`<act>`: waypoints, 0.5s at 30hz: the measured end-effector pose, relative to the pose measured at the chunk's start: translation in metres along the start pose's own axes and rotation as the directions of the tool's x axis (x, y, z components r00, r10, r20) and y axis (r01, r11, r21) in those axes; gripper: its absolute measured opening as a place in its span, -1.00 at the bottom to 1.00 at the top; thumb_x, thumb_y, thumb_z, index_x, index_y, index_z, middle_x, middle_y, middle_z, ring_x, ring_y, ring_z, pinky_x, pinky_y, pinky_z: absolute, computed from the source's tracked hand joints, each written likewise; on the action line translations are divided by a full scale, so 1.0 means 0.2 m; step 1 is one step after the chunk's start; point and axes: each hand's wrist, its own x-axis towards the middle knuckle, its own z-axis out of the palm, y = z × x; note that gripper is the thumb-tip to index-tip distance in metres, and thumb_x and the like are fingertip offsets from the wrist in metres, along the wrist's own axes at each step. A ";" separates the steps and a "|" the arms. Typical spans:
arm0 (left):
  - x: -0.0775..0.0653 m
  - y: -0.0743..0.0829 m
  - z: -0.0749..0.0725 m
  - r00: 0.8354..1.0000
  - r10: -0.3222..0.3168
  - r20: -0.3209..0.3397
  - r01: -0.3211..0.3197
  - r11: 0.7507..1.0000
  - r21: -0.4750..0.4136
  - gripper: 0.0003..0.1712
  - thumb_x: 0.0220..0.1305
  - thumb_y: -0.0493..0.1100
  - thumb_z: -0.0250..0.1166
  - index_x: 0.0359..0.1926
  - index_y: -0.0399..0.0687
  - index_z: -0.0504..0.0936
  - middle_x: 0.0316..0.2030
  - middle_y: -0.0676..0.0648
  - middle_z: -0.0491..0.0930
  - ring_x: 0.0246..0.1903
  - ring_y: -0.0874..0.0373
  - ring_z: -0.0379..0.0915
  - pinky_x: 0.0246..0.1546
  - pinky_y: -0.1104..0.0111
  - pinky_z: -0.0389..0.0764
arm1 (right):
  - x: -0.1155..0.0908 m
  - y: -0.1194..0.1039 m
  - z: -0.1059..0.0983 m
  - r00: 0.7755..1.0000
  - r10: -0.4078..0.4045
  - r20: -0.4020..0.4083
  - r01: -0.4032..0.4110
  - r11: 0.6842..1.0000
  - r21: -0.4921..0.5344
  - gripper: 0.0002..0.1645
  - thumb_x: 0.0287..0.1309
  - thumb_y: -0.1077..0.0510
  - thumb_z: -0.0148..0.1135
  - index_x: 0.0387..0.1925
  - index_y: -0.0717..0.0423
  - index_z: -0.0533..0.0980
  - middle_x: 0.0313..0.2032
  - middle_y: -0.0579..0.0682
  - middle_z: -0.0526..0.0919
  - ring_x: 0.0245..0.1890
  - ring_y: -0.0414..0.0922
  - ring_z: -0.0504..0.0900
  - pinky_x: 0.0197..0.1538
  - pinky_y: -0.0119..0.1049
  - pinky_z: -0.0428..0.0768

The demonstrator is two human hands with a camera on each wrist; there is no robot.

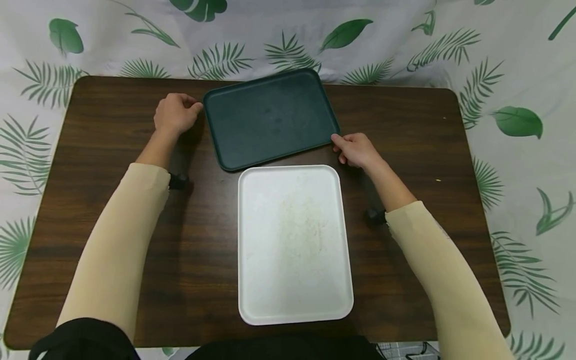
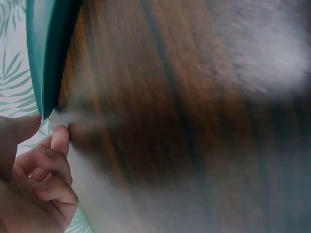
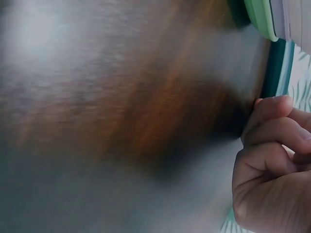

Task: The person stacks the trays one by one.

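A dark green rectangular tray (image 1: 272,117) lies slanted across the back of the table. My left hand (image 1: 174,114) is at its left edge, thumb tip right beside the rim. In the left wrist view, the left fingers (image 2: 54,165) curl loosely, with thumb and index apart just below the tray's end. At the tray's near right corner, my right hand (image 1: 357,150) pinches the rim, thumb on top. The right wrist view shows the right fingers (image 3: 267,131) curled at the tray's edge. A white rectangular tray (image 1: 294,245) lies nearer me, between my forearms.
The dark wooden table (image 1: 90,240) has rounded corners. A leaf-patterned white cloth (image 1: 135,40) surrounds it. Pale green and lilac edges (image 3: 265,19) overlap the green tray in the right wrist view. Small light specks (image 1: 438,180) lie on the table at right.
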 end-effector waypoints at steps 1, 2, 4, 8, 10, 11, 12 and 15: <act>0.01 0.01 0.00 1.000 0.004 -0.001 -0.004 1.000 0.010 -0.42 0.46 0.15 -0.03 0.28 -0.09 0.51 0.07 -0.24 0.57 0.07 -0.18 0.44 0.04 -0.06 0.42 | 0.01 -0.01 0.00 1.000 0.000 0.001 0.000 1.000 -0.011 -0.39 0.38 -0.26 0.00 -0.26 0.24 0.53 -0.71 -0.05 0.47 -0.77 -0.20 0.28 -0.60 -0.33 0.25; 0.01 0.01 0.01 1.000 0.007 0.000 -0.007 1.000 0.016 -0.42 0.47 0.15 -0.03 0.28 -0.08 0.51 0.08 -0.24 0.56 0.08 -0.19 0.43 0.03 -0.08 0.41 | 0.02 -0.01 0.00 1.000 0.003 -0.003 -0.003 1.000 -0.022 -0.40 0.38 -0.26 0.01 -0.27 0.23 0.54 -0.71 -0.05 0.47 -0.77 -0.19 0.29 -0.59 -0.32 0.26; 0.02 0.02 0.01 1.000 0.007 0.006 -0.008 1.000 0.026 -0.42 0.47 0.14 -0.03 0.29 -0.08 0.50 0.10 -0.24 0.55 0.08 -0.20 0.43 0.02 -0.08 0.42 | 0.04 -0.02 0.01 1.000 0.000 -0.009 -0.001 0.999 -0.050 -0.40 0.38 -0.26 0.02 -0.31 0.23 0.55 -0.71 -0.05 0.48 -0.76 -0.19 0.31 -0.58 -0.32 0.29; 0.04 0.05 0.03 1.000 0.013 -0.010 -0.013 1.000 0.016 -0.45 0.45 0.12 0.01 0.26 -0.10 0.52 0.07 -0.23 0.57 0.05 -0.17 0.44 0.02 -0.06 0.42 | 0.05 -0.02 0.01 0.999 -0.002 -0.034 -0.001 0.994 -0.108 -0.42 0.38 -0.23 0.04 -0.37 0.22 0.56 -0.72 -0.05 0.50 -0.74 -0.18 0.36 -0.54 -0.31 0.34; 0.04 0.06 0.04 1.000 0.012 -0.028 -0.011 1.000 0.007 -0.46 0.44 0.11 0.04 0.23 -0.11 0.55 0.03 -0.23 0.59 0.03 -0.15 0.45 0.02 -0.04 0.43 | 0.06 -0.02 0.01 0.999 -0.002 -0.040 -0.003 0.994 -0.113 -0.43 0.38 -0.22 0.04 -0.39 0.22 0.56 -0.73 -0.05 0.50 -0.74 -0.18 0.37 -0.54 -0.31 0.35; 0.04 0.06 0.04 0.999 0.010 -0.037 -0.010 1.000 0.000 -0.48 0.44 0.10 0.05 0.22 -0.11 0.56 0.02 -0.22 0.59 0.03 -0.14 0.46 0.02 -0.03 0.43 | 0.06 -0.02 0.01 0.999 -0.002 -0.042 -0.003 0.994 -0.111 -0.43 0.38 -0.21 0.05 -0.39 0.23 0.56 -0.73 -0.05 0.50 -0.74 -0.18 0.37 -0.55 -0.32 0.34; 0.05 0.06 0.05 0.999 0.006 -0.043 -0.006 1.000 -0.004 -0.48 0.44 0.09 0.06 0.21 -0.12 0.57 0.02 -0.22 0.60 0.02 -0.14 0.46 0.02 -0.02 0.44 | 0.06 -0.02 0.02 0.999 -0.001 -0.042 -0.003 0.995 -0.104 -0.44 0.38 -0.21 0.05 -0.39 0.23 0.55 -0.74 -0.05 0.50 -0.75 -0.19 0.37 -0.56 -0.33 0.34; 0.05 0.06 0.05 0.999 -0.006 -0.050 0.005 1.000 -0.013 -0.49 0.43 0.08 0.08 0.20 -0.12 0.58 0.01 -0.21 0.61 0.02 -0.12 0.47 0.03 -0.01 0.44 | 0.06 -0.02 0.02 0.999 0.000 -0.038 -0.003 0.997 -0.082 -0.45 0.37 -0.19 0.07 -0.40 0.24 0.54 -0.75 -0.05 0.49 -0.76 -0.19 0.37 -0.59 -0.35 0.32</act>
